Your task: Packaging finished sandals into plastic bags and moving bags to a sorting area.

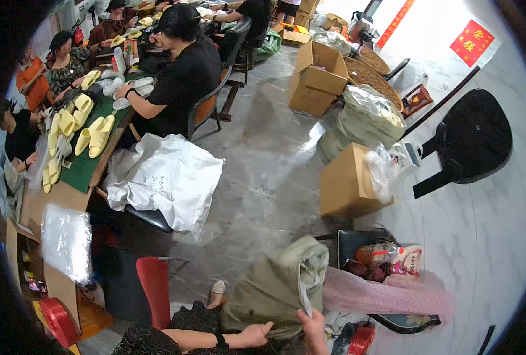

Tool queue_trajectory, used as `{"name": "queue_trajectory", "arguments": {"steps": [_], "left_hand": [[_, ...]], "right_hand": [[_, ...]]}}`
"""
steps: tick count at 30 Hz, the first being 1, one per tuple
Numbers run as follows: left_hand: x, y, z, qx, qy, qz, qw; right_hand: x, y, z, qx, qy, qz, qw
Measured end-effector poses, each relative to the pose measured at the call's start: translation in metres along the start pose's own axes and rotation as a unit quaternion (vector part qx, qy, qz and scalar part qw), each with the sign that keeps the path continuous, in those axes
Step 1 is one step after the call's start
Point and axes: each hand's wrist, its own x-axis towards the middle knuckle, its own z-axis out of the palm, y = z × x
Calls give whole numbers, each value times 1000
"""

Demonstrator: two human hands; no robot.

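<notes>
Gripping one olive sack are both of the wearer's hands, a little apart: the left hand is closed on its near side, while the right hand is clamped on the pale-lined edge, thumb uppermost. The sack lies just ahead of the hands, its folded upper part leaning toward the right.

A slip seems the likeliest trouble: if the right thumb lost that edge, the limp upper part could flop over and hide the opening. A swing to the right might also drag the pink dotted cloth, which lies right beside the sack, and tip the bottle beyond it. Tugging hard with the two hands in opposite directions could strain the woven fabric.

Counting outward from the hands: one olive sack in their grasp, one pink cloth and one bottle ahead and to the right, one red chair back ahead and to the left, one white sack farther ahead on that side, and two large cardboard boxes ahead and rightward. The yellow slippers on the table, far ahead and left, overlap too much for a sure count.
</notes>
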Motion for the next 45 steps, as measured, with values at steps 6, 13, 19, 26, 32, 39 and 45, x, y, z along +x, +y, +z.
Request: {"name": "queue_trajectory", "arguments": {"steps": [6, 13, 19, 26, 32, 39, 45], "left_hand": [[26, 31, -90, -164, 182, 117, 962], [78, 86, -183, -238, 331, 171, 897], [109, 143, -295, -149, 517, 124, 834], [163, 191, -419, -214, 618, 148, 742], [216, 209, -557, -250, 630, 174, 714], [293, 227, -737, -232, 649, 178, 702], [380, 249, -890, -178, 663, 184, 704]], "right_hand": [[44, -100, 4, -30, -10, -83, 996], [143, -207, 9, -42, -113, -233, 965], [233, -340, 45, 57, -212, -301, 928], [341, -459, 82, 96, -335, -226, 910], [478, -526, 140, 76, -347, -266, 896], [599, -657, 191, 86, -354, -212, 907], [755, -762, 233, 74, -368, -249, 893]]}}
